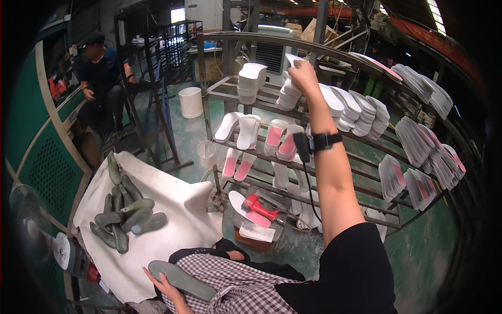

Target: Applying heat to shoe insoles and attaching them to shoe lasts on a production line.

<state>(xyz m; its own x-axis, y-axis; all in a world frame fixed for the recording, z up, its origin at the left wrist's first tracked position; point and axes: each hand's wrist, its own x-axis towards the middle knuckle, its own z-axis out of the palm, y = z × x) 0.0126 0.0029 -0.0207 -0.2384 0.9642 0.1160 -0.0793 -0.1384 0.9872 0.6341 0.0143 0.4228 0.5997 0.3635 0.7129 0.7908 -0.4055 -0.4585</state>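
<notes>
Head view: left hand (170,291), lower left of centre, is closed along the near edge of a grey-green shoe last (183,279), which lies slantwise over the checked apron (222,269), its broad end at the fingers, its narrower end pointing right. Judged rigid, moderately heavy, smooth enough to slip; best held around the sides, near mid-length. Right hand (303,76), upper centre, is pinching a white insole (293,58) above a stack (287,97) on the rack (205,86); exact fingertip contact hidden by the hand. Insole extends up and left of the grip. Judged light, thin, flexible, liable to bend or drag its neighbour; an edge pinch should suffice.
</notes>
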